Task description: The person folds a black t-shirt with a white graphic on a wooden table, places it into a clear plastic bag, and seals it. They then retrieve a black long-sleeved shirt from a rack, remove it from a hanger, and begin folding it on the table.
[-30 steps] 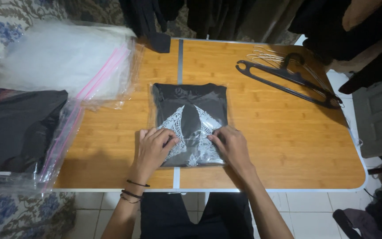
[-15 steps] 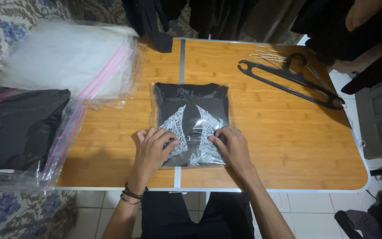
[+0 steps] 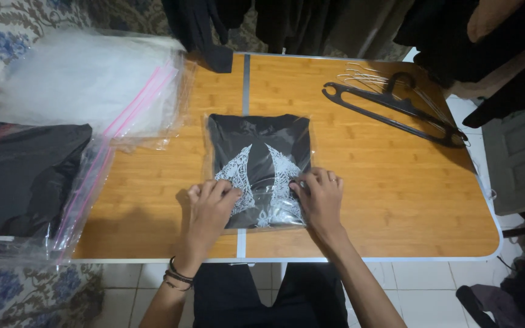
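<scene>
Head view: folded black shirt (image 3: 257, 164) already inside clear bag (image 3: 302, 130), mid-table (image 3: 384, 200); my left hand (image 3: 209, 209) and right hand (image 3: 320, 197) press flat on its near end, fingers spread, gripping nothing; open edge seemingly unsealed.

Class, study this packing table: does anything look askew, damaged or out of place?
Nothing stands out. The bagged black shirt lies square on the table, both hands pressing its near edge. The hangers lie loosely piled at the far right.
</scene>
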